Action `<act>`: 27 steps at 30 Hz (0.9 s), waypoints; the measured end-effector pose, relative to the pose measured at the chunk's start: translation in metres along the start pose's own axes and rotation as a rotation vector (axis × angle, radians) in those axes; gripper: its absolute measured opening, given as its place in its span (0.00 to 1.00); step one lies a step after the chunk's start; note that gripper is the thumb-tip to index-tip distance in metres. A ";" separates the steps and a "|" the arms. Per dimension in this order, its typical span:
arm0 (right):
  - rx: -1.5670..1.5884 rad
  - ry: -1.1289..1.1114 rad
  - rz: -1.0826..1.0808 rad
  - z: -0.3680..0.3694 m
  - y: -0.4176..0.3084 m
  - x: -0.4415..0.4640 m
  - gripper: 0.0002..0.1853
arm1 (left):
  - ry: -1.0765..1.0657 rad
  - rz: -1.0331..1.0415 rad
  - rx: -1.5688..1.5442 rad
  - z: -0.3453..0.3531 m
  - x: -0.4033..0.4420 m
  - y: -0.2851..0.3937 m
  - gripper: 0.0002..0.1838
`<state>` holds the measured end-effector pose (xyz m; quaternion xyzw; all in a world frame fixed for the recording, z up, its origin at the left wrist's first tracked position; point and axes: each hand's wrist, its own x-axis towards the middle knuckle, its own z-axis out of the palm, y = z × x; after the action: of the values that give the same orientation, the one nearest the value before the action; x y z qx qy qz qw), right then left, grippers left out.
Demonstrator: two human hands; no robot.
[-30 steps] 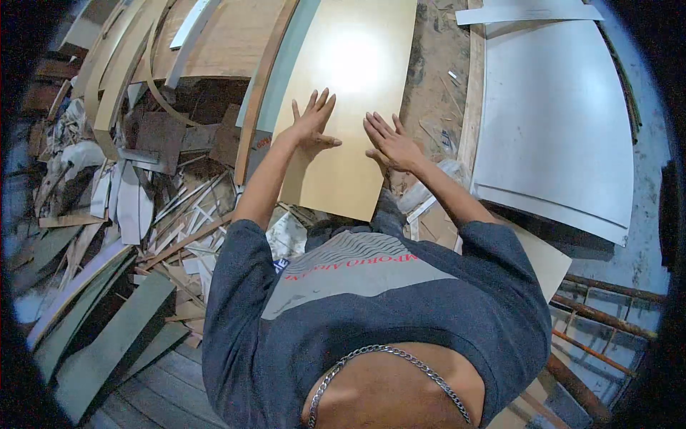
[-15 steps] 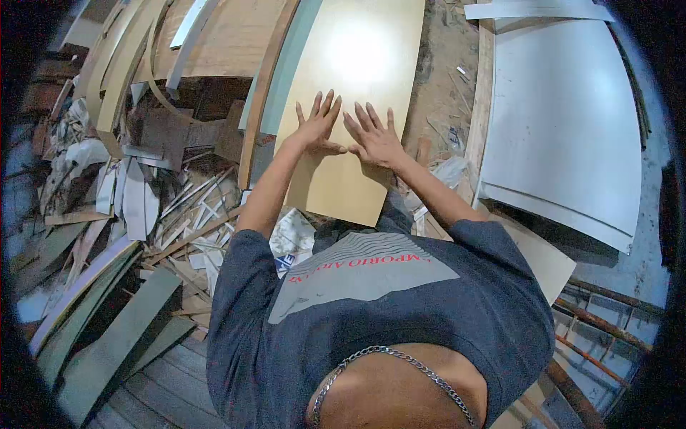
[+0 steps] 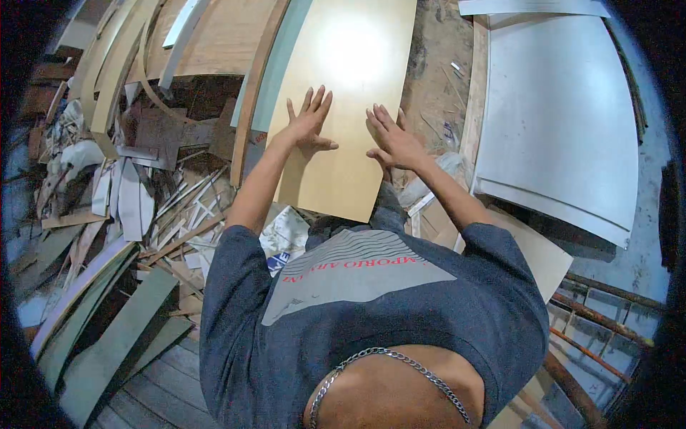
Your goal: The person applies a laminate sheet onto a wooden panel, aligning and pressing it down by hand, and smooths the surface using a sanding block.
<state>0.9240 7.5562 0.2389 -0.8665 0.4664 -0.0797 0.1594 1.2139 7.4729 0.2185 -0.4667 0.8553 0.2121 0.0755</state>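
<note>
two-handed, resting spread left hand (image 3: pixel 306 130) on the board (image 3: pixel 332 186) and spread right hand (image 3: pixel 401 146) at its right edge, seemingly to steady it.

Can't see far end of pale yellow board (image 3: pixel 329 187), cut off at top edge, nor its underside or supports. Can't confirm palm contact under left hand (image 3: pixel 309 129) or right hand (image 3: pixel 398 145). Can't read full blue lettering on white wrapper (image 3: pixel 286 230), partly behind T-shirt (image 3: pixel 379 307). Can't resolve blue-marked scrap (image 3: pixel 448 131) right of board; too small.
</note>
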 end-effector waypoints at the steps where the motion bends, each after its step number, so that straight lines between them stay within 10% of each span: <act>1: -0.022 -0.005 0.024 0.002 -0.002 0.000 0.52 | -0.014 0.006 -0.002 0.000 0.000 -0.001 0.83; 27: -0.053 -0.069 -0.025 0.015 -0.015 0.022 0.56 | 0.029 0.024 -0.008 -0.002 0.002 -0.004 0.84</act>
<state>0.9524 7.5487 0.2302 -0.8784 0.4515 -0.0392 0.1516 1.2164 7.4686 0.2188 -0.4597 0.8610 0.2096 0.0584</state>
